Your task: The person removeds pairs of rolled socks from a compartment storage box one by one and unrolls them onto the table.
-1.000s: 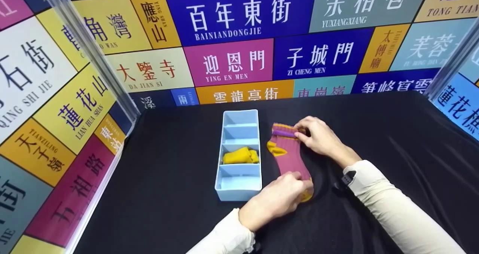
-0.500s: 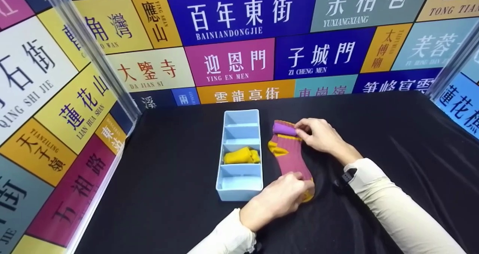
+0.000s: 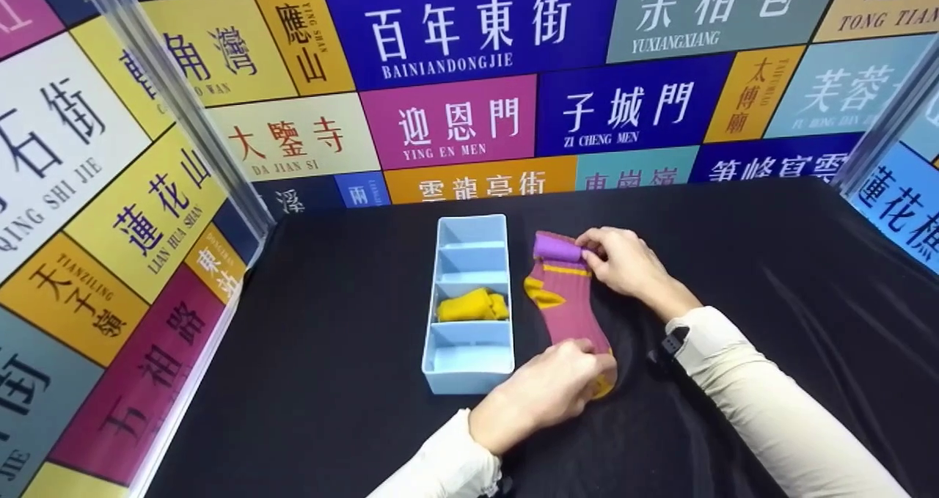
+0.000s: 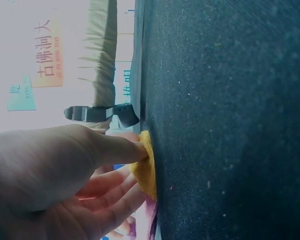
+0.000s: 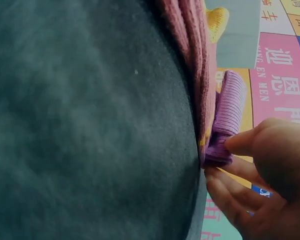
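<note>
The sock [image 3: 568, 315] is matt ribbed knit; the box [image 3: 469, 383], smooth plastic with a faint sheen. The cloth [image 3: 330, 322] is slightly rough; the strap [image 4: 87, 114], dimly seen, may be rubber.

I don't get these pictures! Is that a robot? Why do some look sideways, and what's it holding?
No robot: those are a person's two bare hands. The big picture comes from a camera on the person's head, looking forward and down. The others come from cameras on each wrist, so things look tipped over.

On the black cloth lies a pink sock, perhaps two stacked. The left hand pinches its yellow toe; the right hand pinches its folded purple cuff. Beside it stands a blue box with four compartments. A yellow bundle sits in the second one from the person.
</note>
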`<state>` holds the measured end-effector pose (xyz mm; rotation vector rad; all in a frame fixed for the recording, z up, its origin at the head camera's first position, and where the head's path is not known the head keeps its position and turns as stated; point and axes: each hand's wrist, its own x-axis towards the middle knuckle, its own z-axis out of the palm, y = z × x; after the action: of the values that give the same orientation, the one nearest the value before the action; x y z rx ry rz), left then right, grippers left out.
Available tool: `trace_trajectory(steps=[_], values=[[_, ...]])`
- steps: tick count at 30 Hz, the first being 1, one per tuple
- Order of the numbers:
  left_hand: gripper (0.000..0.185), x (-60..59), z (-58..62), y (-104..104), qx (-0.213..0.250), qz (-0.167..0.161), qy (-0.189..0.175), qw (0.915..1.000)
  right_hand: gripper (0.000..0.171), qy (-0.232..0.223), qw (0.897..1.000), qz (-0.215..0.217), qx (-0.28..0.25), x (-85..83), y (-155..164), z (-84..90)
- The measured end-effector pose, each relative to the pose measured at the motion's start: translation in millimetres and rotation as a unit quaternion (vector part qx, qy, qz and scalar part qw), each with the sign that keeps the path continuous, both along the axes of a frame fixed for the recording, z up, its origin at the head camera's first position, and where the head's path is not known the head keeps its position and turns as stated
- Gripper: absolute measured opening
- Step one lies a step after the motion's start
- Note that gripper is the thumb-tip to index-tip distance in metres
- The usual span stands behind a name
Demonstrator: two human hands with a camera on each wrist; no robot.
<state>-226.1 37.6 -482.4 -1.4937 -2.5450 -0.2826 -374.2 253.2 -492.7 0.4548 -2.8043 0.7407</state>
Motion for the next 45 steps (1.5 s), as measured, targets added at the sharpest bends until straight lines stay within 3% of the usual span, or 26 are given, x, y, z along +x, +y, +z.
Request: trace_trajectory(steps=[8,14,23,30,35,40,43,45], values=[[0.017,0.2,-0.4,0.1,-0.003,0.0,-0.005,1.0,0.032,-0.019,0.999,-0.012,0.023,-2.1,-3.8,-0.8],[0.019,0.7,-0.8,2.7,0.007,-0.022,-0.041,0.9989,0.021,-0.013,0.998,-0.056,-0.01,-5.7,-2.3,-0.6],[0.018,0.2,0.0,3.6,0.003,-0.022,-0.047,0.9987,0.029,-0.01,0.993,-0.117,-0.024,-3.6,-1.2,-0.4],[0.017,1.1,-1.5,3.5,0.014,-0.025,-0.047,0.9985,0.016,-0.013,0.997,-0.076,0.006,-2.9,0.1,-4.8],[0.018,1.5,-1.7,4.2,0.015,-0.02,-0.045,0.9987,0.04,-0.022,0.998,-0.064,0.008,-4.3,0.9,-6.2],[0.019,1.2,-2.0,4.8,0.017,-0.016,-0.04,0.9989,0.059,-0.035,0.997,-0.057,-0.037,-6.1,2.4,-6.4],[0.02,0.9,-1.7,5.2,0.016,-0.014,-0.039,0.999,0.063,-0.042,0.996,-0.061,-0.053,-5.2,2.3,-6.6],[0.02,0.7,-1.7,5.4,0.014,-0.011,-0.039,0.9991,0.055,-0.05,0.995,-0.078,-0.043,-3.6,1.6,-6.7]])
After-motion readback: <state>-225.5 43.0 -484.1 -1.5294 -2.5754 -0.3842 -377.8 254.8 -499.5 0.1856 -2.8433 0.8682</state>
